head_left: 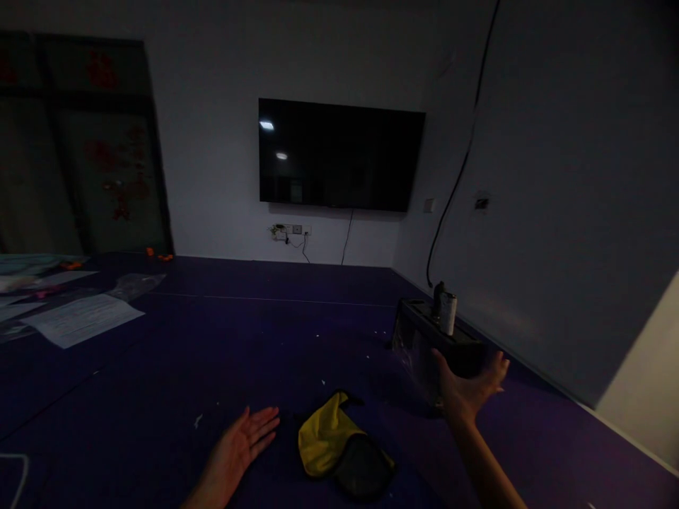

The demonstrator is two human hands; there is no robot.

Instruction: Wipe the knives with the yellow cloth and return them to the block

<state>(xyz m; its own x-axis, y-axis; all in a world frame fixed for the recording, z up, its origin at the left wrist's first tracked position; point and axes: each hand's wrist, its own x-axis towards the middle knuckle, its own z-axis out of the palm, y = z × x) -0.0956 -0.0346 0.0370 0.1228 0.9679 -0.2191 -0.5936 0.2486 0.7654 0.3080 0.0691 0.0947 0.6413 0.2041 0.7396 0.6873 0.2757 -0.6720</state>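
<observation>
My left hand [238, 447] is stretched out palm up over the dark purple surface, with nothing in it. Just to its right lies a crumpled yellow cloth item with black parts [326, 437]; a gap separates the two. Farther right, my right hand [469, 387] is raised with thumb and fingers spread, also holding nothing. It overlaps the near end of a dark box-like case [419, 346]; whether it touches the case I cannot tell. On top of the case stand a pale can [448, 314] and a small dark object [438, 298] beside it.
Papers [88, 319] and clear plastic [136, 285] lie on the purple surface [238, 339] at the left, with small orange items [165, 257] behind. White scraps are scattered about. A television [339, 155] hangs on the far wall. A black cable [467, 152] runs down the right wall.
</observation>
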